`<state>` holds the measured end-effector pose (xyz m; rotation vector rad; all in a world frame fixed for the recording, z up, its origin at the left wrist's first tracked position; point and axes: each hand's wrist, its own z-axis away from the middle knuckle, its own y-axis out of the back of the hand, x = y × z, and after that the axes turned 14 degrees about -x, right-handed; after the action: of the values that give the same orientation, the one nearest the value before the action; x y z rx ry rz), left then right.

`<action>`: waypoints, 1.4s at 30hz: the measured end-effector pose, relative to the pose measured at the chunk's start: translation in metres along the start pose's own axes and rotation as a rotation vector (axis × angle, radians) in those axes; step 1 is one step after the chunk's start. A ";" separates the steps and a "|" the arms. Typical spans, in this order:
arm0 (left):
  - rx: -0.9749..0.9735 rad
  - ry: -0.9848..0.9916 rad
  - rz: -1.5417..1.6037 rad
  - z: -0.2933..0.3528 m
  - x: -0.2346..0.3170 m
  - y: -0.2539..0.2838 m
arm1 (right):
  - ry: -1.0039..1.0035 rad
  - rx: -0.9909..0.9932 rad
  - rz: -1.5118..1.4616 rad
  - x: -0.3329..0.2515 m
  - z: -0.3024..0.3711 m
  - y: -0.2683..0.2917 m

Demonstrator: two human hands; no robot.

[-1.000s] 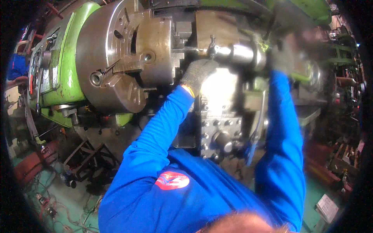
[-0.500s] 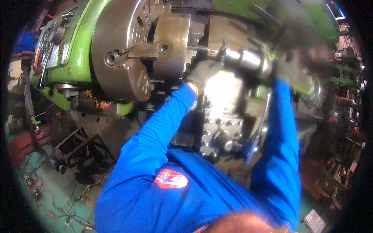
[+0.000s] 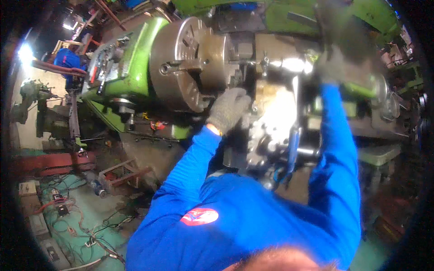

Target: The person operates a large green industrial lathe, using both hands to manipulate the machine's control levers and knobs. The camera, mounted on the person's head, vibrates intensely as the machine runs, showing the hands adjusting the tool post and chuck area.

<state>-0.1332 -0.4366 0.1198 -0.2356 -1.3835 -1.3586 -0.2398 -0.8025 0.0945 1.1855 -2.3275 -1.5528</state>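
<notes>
A steel cylinder [image 3: 217, 52] sits against the large lathe chuck [image 3: 167, 52], left of a shiny spindle [image 3: 291, 65]. The gloved left hand [image 3: 228, 108] is near the cylinder's lower right, fingers bent; whether they grip anything cannot be told. The right hand [image 3: 332, 67], blurred beyond the spindle, shows no readable finger state. A blue handle [image 3: 293, 147] stands nearer the person.

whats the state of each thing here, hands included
left hand: gloved, fingers bent, contact unclear
right hand: gloved, blurred, grip unclear
large chuck: unblurred, apparently not spinning
blue-handled lever: unheld
blue sleeves: rolled down
</notes>
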 end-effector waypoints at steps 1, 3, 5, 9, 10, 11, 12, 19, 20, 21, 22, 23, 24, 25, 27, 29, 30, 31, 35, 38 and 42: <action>0.049 -0.026 -0.013 0.011 0.000 0.003 | 0.080 0.046 -0.094 -0.005 0.008 -0.002; 0.147 -0.069 -0.027 0.032 -0.005 0.008 | 0.249 0.128 -0.276 -0.020 0.036 0.002; 0.191 -0.054 0.045 0.043 -0.010 0.008 | 0.236 -0.166 -0.469 -0.044 0.066 0.020; 0.189 -0.138 -0.001 0.041 -0.001 0.000 | 0.016 -0.699 -0.969 -0.056 0.084 0.033; 0.178 -0.151 0.009 0.037 0.006 -0.002 | -0.028 -0.759 -1.102 -0.057 0.085 0.033; 0.154 -0.179 -0.003 0.032 0.011 -0.004 | -0.087 -0.812 -1.236 -0.056 0.087 0.034; 0.140 -0.207 -0.015 0.028 0.016 -0.006 | -0.148 -0.865 -1.365 -0.059 0.089 0.035; 0.003 -0.371 0.016 -0.051 0.020 -0.021 | -0.114 -0.623 -1.379 -0.075 0.074 0.032; -0.119 -0.339 0.072 -0.049 0.038 -0.011 | -0.103 -0.644 -1.377 -0.077 0.070 0.033; -0.246 -0.321 0.133 -0.049 0.052 -0.001 | -0.460 -0.817 -1.642 -0.099 0.067 0.054; -0.246 -0.360 0.144 -0.072 0.044 -0.023 | -0.389 -0.879 -1.851 -0.081 0.062 0.038; -0.237 -0.379 0.147 -0.094 0.033 -0.043 | -0.386 -0.882 -1.873 -0.087 0.062 0.033; -0.305 -0.331 0.143 -0.092 0.046 -0.044 | -0.402 -0.850 -1.885 -0.081 0.064 0.034; -0.254 -0.371 0.143 -0.092 0.048 -0.047 | -0.428 -0.745 -1.829 -0.099 0.071 0.047; -0.214 -0.318 0.118 -0.109 0.045 -0.062 | -0.274 -0.860 -1.621 -0.097 0.066 0.042; -0.106 -0.448 -0.076 -0.141 0.016 -0.094 | -0.192 -0.903 -1.448 -0.093 0.059 0.035; -0.087 -0.432 -0.069 -0.143 0.008 -0.095 | -0.200 -0.898 -1.395 -0.092 0.059 0.027; -0.065 -0.419 -0.060 -0.147 0.002 -0.097 | -0.185 -0.918 -1.317 -0.090 0.060 0.022; -0.002 -0.325 0.334 -0.117 0.007 -0.063 | -0.016 -0.972 -1.034 -0.096 0.082 0.041; -0.008 -0.490 0.532 -0.090 0.016 -0.044 | -0.024 -1.212 -0.814 -0.083 0.100 0.059; -0.381 -0.396 1.070 -0.088 0.008 -0.039 | 0.019 -1.301 -0.886 -0.062 0.117 0.038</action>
<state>-0.1184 -0.5227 0.0787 -1.3440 -0.9978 -0.6420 -0.2735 -0.6684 0.0903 1.6696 -0.2576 -2.4867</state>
